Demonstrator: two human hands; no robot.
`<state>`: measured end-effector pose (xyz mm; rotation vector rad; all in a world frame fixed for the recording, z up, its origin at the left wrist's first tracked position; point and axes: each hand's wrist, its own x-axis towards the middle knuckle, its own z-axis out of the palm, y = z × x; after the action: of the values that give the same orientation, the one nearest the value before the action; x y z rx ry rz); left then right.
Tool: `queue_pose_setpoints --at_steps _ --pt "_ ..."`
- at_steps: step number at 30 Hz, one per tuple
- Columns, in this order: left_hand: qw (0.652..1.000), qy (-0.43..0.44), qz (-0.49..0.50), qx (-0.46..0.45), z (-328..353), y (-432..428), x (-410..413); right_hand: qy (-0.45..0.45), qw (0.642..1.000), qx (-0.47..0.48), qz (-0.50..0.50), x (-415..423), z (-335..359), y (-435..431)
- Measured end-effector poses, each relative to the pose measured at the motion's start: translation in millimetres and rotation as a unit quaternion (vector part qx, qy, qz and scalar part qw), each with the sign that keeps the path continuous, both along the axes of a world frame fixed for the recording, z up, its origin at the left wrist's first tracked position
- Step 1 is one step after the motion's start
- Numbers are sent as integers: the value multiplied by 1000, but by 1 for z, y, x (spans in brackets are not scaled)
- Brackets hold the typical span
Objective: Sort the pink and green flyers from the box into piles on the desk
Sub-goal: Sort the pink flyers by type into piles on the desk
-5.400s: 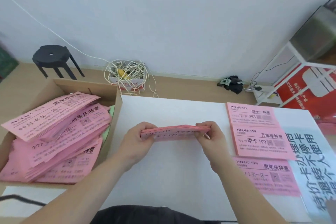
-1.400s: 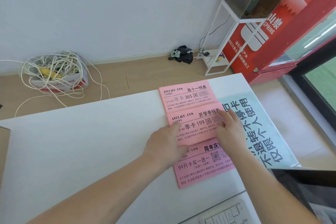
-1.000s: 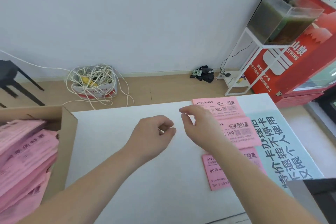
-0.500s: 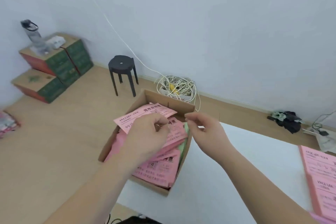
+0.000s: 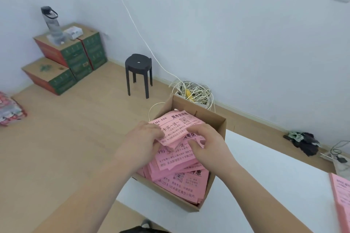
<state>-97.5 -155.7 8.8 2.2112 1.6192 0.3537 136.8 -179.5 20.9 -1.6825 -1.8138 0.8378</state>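
Observation:
An open cardboard box [image 5: 219, 125] stands on the left end of the white desk [image 5: 265, 185], filled with loose pink flyers [image 5: 178, 178]. Both hands are inside it. My left hand [image 5: 144, 142] pinches the left edge of the top pink flyer [image 5: 176, 123], thumb under it. My right hand [image 5: 206, 143] has curled fingers on the flyers just to the right, gripping the same top sheets. No green flyer shows in the box. A pink pile [image 5: 342, 193] lies at the desk's far right edge.
On the wooden floor behind the box stand a black stool [image 5: 139, 73] and a tangle of white cord [image 5: 193, 91]. Stacked cartons [image 5: 66, 58] with a water bottle sit in the left corner. Dark cloth [image 5: 303, 143] lies by the wall.
Both hands left the pink piles at the right, crossed the desk to the box and have dropped onto the top flyers; the view swung left with them.

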Motion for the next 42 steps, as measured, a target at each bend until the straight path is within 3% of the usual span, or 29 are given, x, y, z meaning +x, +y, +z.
queue_pose_setpoints --at_steps 8,10,12,14,16,17,23,27,31,33,37,40,42 --pt "990 -102 -32 88 3 -8 12 -207 965 131 91 3 -4 27" --pt "984 -135 80 84 0 -16 14 -213 953 181 114 9 -11 27" --pt "962 -152 227 16 4 -23 15 -228 940 215 139 14 -19 25" --pt "897 -281 315 -129 15 -28 20 -253 918 258 162 14 -25 22" --pt "787 -431 361 -256 26 -32 26 -254 906 286 182 13 -32 16" --pt "767 -453 364 -272 26 -32 26 -248 903 295 189 13 -35 13" --pt "750 -472 404 -227 15 -33 34 -218 905 297 214 10 -36 2" --pt "758 -495 378 -192 13 -36 34 -100 981 115 122 12 -29 0" --pt "791 -501 278 -212 23 -38 27 -18 1000 -18 -7 31 -23 15" --pt "810 -500 222 -211 27 -36 23 81 990 -107 -33 35 -11 20" --pt "838 -493 128 -197 38 -31 17 303 925 -215 -86 44 -4 28" --pt "843 -479 168 -175 36 -28 15 346 909 -209 -103 50 2 26" --pt "865 -423 233 -138 25 -25 13 332 915 -173 -151 50 3 20"
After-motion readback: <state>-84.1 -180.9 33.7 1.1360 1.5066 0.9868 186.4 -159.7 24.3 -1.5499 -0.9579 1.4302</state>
